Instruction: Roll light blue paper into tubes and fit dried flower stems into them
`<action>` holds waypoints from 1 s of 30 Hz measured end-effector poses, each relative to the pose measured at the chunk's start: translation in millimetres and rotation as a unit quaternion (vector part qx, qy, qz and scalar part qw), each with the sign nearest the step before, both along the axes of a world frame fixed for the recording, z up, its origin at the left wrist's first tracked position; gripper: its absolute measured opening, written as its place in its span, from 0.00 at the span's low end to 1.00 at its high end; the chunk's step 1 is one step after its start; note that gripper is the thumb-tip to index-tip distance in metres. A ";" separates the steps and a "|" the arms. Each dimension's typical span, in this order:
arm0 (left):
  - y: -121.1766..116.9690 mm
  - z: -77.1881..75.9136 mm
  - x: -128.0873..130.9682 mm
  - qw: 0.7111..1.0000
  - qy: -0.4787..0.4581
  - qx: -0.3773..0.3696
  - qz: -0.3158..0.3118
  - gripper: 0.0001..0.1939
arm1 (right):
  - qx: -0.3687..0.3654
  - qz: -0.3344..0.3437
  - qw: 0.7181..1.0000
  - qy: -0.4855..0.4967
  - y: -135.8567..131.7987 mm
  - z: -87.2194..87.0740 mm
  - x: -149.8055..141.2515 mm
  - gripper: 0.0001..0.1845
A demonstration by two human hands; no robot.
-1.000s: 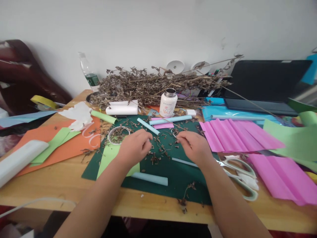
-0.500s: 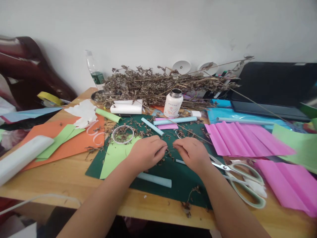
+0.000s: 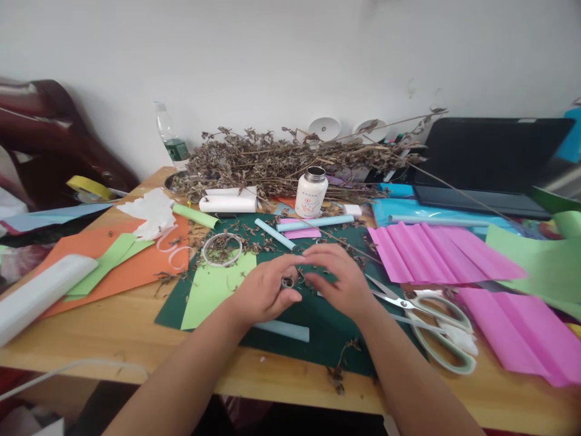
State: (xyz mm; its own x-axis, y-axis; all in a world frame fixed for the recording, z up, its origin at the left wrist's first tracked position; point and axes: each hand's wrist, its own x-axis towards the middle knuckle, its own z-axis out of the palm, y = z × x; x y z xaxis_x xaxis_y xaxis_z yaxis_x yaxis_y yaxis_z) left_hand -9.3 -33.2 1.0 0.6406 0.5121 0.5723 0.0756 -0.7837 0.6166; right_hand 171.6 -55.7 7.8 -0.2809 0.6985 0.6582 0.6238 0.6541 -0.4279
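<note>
Our left hand [image 3: 261,292] and right hand [image 3: 344,283] have drawn together, fingertips seemingly touching. Nearest, a blue tube [image 3: 285,330] looks rolled, left end hidden. Between half-bent left thumb and fingers sits a grey curl [image 3: 287,282], partly covered; whether gripped, we can't tell. Right fingers gape, seemingly empty. Beyond, leaf bits [image 3: 255,247] lie loose.

Soft, diffuse light fell fairly evenly from outside the frame, leaving shadows faint. Pale sheen marked the dark-red, curved, glossy furniture [image 3: 77,139] at upper left. Mild blur made lettering on the white, rounded, metal-rimmed bottle [image 3: 311,197] near centre unreadable; wide-angle distortion stretched the side edges.
</note>
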 end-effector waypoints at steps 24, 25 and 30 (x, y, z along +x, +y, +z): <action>0.8 -0.9 5.2 0.970 -0.201 0.130 -0.049 0.09 | -0.251 0.122 0.958 -0.061 -10.3 -8.8 -41.9 0.06; 1.7 -1.6 3.5 0.973 -0.192 0.118 -0.043 0.10 | -0.258 0.128 0.956 -0.064 -10.5 -6.8 -42.0 0.04; 7.5 -2.7 0.2 0.967 -0.255 0.008 0.000 0.11 | -0.260 0.117 0.958 0.011 -8.6 -3.5 -34.9 0.05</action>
